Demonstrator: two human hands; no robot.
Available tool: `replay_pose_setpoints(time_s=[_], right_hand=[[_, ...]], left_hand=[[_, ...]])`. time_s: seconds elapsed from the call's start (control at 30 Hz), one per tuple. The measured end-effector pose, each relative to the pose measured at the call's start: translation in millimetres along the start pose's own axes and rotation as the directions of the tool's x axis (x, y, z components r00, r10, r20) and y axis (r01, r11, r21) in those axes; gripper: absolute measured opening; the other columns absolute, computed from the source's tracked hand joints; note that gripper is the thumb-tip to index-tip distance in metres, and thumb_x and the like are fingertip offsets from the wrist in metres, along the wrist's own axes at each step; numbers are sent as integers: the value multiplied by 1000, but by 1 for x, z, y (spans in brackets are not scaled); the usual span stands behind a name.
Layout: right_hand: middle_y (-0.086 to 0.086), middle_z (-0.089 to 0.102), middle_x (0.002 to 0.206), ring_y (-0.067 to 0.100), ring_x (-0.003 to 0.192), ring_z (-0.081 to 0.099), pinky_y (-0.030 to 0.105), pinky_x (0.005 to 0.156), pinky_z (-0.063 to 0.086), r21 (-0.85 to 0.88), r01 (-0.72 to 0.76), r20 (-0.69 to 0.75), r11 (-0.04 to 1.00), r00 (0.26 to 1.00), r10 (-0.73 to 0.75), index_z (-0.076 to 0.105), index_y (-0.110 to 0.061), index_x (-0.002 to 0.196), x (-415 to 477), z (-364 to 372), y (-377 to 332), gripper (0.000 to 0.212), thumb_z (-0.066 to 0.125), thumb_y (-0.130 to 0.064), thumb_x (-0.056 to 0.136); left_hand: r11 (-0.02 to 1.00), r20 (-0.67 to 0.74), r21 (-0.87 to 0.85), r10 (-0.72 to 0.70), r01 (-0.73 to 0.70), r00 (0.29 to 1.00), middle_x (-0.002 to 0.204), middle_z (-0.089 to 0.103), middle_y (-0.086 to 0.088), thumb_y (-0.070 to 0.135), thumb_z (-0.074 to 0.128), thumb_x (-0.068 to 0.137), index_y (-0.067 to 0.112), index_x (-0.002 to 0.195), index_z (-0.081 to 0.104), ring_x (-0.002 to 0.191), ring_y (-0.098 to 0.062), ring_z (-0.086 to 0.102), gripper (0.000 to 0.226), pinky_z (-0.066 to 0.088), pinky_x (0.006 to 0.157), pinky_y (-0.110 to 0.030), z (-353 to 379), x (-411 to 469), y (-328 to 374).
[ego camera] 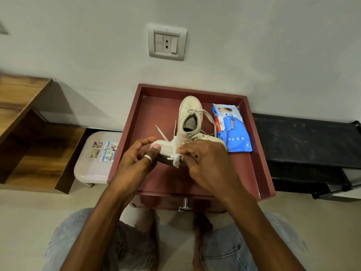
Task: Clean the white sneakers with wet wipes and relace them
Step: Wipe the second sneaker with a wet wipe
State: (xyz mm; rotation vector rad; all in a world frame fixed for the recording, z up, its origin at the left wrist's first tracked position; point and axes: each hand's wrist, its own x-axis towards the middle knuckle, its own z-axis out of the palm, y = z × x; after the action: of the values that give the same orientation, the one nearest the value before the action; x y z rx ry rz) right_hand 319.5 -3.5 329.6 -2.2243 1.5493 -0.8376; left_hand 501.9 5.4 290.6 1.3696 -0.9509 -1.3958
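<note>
Over the near part of the red tray (127, 137), the left hand (136, 159) grips the toe of a white sneaker (166, 151) and the right hand (205, 163) pinches a wet wipe (176, 162) against its side, so this looks like the cleaning step, and the next move needs firm rubbing.

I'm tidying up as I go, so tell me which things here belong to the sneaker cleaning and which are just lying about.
For the job: held sneaker, wet wipe, second sneaker, wipes pack, red tray.
Lying about: plastic stool, wooden shelf, black bench, wall socket.
</note>
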Motion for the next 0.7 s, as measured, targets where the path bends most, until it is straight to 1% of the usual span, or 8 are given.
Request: replay_pose_setpoints(time_s=[0.13,0.2,0.3,0.37,0.43,0.53,0.63,0.7], right_hand=[[3,74,85,20,78,66,38,72,52,-43,51,-17,998,999,-52,77,-12,83,-1,10,-6,12,67,-9,78],[3,73,90,21,81,64,37,75,52,-60,90,5,994,996,-90,76,-11,91,-3,20,-16,11,69,-10,83],[1,73,100,18,89,61,34,80,52,-61,118,72,991,991,-114,75,-13,103,-4,28,-20,19,68,-10,86],[1,73,95,21,86,61,37,77,52,-68,113,77,991,991,-107,76,-14,95,-4,20,-11,20,66,-6,80],[1,74,89,23,82,65,39,73,53,-66,58,57,996,997,-54,78,-16,87,-4,7,1,18,64,-9,77],[-5,74,86,13,80,66,36,73,55,4,3,16,1000,1000,-3,78,-21,79,-6,-6,11,16,66,-10,75],[-2,67,90,14,80,62,34,69,53,-45,26,-13,999,1000,-27,77,-16,86,-8,4,2,12,65,-14,82],[1,64,93,18,83,60,34,71,52,-74,66,-8,995,998,-67,75,-13,94,-9,16,-10,12,65,-12,87]], left_hand=[[1000,7,-10,-5,5,1000,112,76,3,26,61,99,27,126,65,111,-17,71,28,58,93,-30,-1,1,-2],[1000,24,-6,7,-7,1000,112,77,4,26,60,99,25,129,63,107,-15,73,30,59,90,-28,1,0,-3],[1000,-6,-11,23,-23,1000,110,77,6,26,62,97,22,128,64,102,-12,74,32,61,84,-27,4,1,-4],[1000,-27,-24,15,-15,1000,108,77,4,31,66,91,22,126,65,104,-17,74,36,60,91,-35,5,1,-4],[999,-50,-35,0,-2,999,109,77,-1,35,68,89,23,123,68,105,-22,73,36,58,97,-40,6,2,-4],[999,-67,-41,-1,-2,998,110,75,0,31,67,93,24,119,70,103,-16,73,26,58,97,-39,7,4,-5],[999,-75,-15,27,-28,997,110,75,0,38,68,88,25,119,69,107,-23,72,33,58,99,-44,8,4,-8],[999,-65,-9,42,-43,997,110,76,-1,38,68,88,25,121,67,106,-21,73,35,58,97,-43,8,4,-9]])
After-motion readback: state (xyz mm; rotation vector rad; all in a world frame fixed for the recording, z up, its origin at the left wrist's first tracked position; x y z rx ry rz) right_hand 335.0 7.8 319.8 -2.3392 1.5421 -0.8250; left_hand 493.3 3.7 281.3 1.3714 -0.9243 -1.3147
